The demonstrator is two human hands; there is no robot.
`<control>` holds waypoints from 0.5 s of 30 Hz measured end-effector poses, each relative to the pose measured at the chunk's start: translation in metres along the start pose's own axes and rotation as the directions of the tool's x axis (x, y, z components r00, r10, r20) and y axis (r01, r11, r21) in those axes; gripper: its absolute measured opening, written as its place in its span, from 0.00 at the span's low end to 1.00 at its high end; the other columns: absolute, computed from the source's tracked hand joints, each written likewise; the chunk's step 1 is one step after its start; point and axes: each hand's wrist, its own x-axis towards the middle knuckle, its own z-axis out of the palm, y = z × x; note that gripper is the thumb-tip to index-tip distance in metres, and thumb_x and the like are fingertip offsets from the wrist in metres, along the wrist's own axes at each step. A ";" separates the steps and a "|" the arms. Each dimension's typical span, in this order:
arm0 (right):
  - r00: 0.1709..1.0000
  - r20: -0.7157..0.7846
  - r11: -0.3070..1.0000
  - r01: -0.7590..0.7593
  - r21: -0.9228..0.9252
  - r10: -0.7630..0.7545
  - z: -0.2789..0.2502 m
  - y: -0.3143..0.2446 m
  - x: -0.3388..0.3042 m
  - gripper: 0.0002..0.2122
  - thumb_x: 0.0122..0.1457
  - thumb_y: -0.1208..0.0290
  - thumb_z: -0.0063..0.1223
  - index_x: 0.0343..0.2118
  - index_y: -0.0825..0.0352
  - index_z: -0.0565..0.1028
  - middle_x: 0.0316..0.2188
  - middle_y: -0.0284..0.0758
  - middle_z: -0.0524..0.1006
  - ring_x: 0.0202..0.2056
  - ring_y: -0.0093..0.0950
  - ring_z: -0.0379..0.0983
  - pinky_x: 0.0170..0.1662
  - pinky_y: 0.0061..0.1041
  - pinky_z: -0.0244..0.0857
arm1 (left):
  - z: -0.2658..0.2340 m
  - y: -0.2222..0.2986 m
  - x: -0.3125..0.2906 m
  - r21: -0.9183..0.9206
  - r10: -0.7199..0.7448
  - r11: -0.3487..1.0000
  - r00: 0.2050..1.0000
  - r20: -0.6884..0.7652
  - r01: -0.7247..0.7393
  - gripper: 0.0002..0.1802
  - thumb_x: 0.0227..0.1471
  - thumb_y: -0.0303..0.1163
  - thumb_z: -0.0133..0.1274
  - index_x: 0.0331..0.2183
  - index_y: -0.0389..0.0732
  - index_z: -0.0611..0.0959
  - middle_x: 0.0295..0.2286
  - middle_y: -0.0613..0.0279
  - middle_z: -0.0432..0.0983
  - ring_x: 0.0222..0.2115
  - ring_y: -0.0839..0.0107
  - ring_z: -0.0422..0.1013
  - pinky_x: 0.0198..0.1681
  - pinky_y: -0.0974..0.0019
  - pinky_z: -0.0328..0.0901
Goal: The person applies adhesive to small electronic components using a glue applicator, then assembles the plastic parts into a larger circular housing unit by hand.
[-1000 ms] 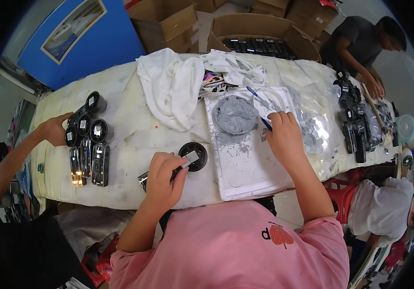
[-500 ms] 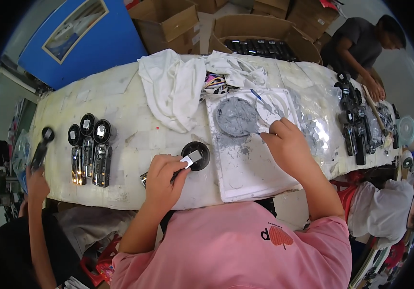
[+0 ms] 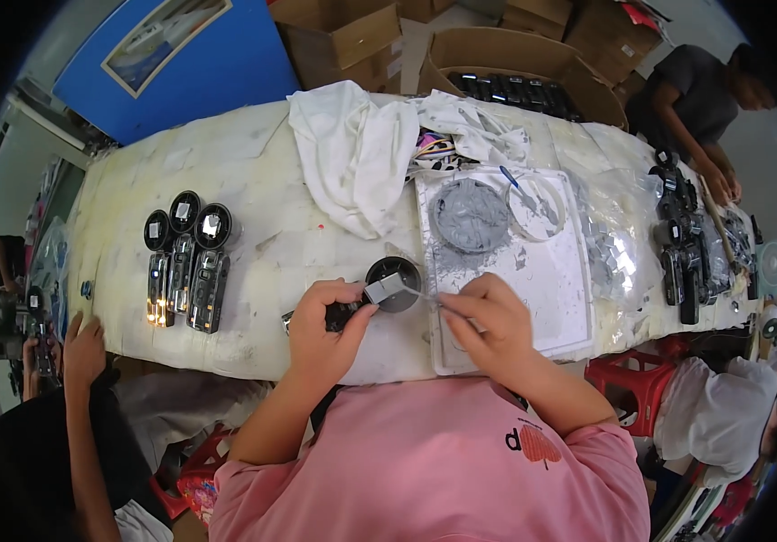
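My left hand (image 3: 328, 327) is closed around a black handheld device (image 3: 343, 316) with a round, dish-like head (image 3: 404, 298). A small silver square piece (image 3: 384, 287) shows at my left fingertips, over that head; whether it is fixed there is unclear. In my right hand (image 3: 494, 325) is a thin spatula (image 3: 420, 294), pinched between thumb and fingers, its tip at the silver piece. Beyond my right hand, a round tub of grey paste (image 3: 468, 217) and a white lid (image 3: 538, 221) smeared with paste, a blue-handled tool (image 3: 512, 179) across it, sit on a white tray (image 3: 542, 312).
Several similar devices (image 3: 182, 262) lie to the left, and more (image 3: 682, 239) at the far right. White cloths (image 3: 343, 158) lie at the back, beside clear plastic bags (image 3: 610, 226). Co-workers' hands (image 3: 86, 348) show at the left edge; another person (image 3: 696, 113) works at far right.
My right hand has moved left and nearer from the paste tub to the silver piece, bringing the spatula. The left co-worker's hand no longer holds up a black device. The view has shifted slightly.
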 end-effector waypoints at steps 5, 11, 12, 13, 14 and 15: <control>0.934 0.153 0.933 0.340 -0.118 -0.322 0.013 0.002 0.006 0.14 0.46 0.84 0.60 0.37 0.68 0.78 0.25 0.36 0.71 0.25 0.33 0.68 0.25 0.27 0.61 | 0.001 0.004 -0.001 -0.050 -0.066 0.996 0.998 0.018 0.067 0.19 0.42 0.14 0.60 0.35 0.37 0.69 0.33 0.55 0.74 0.37 0.69 0.73 0.55 0.58 0.62; 0.987 -0.076 0.982 0.133 -0.134 -0.144 -0.025 0.006 0.009 0.12 0.46 0.85 0.60 0.36 0.70 0.78 0.25 0.37 0.71 0.25 0.31 0.68 0.25 0.26 0.61 | 0.007 0.016 0.022 0.185 0.245 0.947 0.963 0.115 -0.263 0.19 0.37 0.18 0.61 0.35 0.39 0.75 0.36 0.57 0.76 0.36 0.59 0.69 0.40 0.61 0.64; 0.987 -0.078 0.982 0.131 -0.135 -0.142 -0.026 0.008 0.007 0.12 0.46 0.85 0.60 0.36 0.70 0.78 0.25 0.37 0.71 0.25 0.31 0.68 0.25 0.26 0.61 | 0.010 0.018 0.023 0.265 0.252 0.922 0.957 0.143 -0.282 0.16 0.38 0.22 0.60 0.34 0.42 0.78 0.36 0.63 0.76 0.40 0.60 0.68 0.48 0.54 0.57; 0.990 -0.085 0.986 0.100 -0.131 -0.112 -0.028 0.010 0.004 0.12 0.46 0.85 0.60 0.36 0.70 0.78 0.25 0.37 0.71 0.25 0.31 0.69 0.25 0.26 0.62 | 0.011 0.021 0.026 0.260 0.255 0.922 0.956 0.147 -0.286 0.16 0.38 0.22 0.60 0.34 0.42 0.78 0.36 0.63 0.76 0.40 0.60 0.68 0.48 0.54 0.57; 0.992 -0.092 0.989 0.070 -0.127 -0.082 -0.030 0.011 0.003 0.12 0.47 0.85 0.60 0.36 0.70 0.78 0.25 0.37 0.71 0.25 0.30 0.70 0.25 0.25 0.63 | 0.012 0.024 0.029 0.414 0.312 0.832 0.928 0.204 -0.370 0.15 0.38 0.24 0.60 0.34 0.44 0.79 0.36 0.66 0.76 0.41 0.62 0.67 0.50 0.49 0.53; 0.992 -0.095 0.989 0.066 -0.131 -0.079 -0.031 0.012 0.000 0.12 0.47 0.85 0.60 0.36 0.70 0.78 0.25 0.37 0.71 0.25 0.30 0.70 0.25 0.25 0.63 | 0.014 0.026 0.031 0.549 0.355 0.707 0.895 0.268 -0.445 0.13 0.38 0.26 0.60 0.33 0.45 0.80 0.35 0.68 0.76 0.43 0.63 0.67 0.53 0.45 0.49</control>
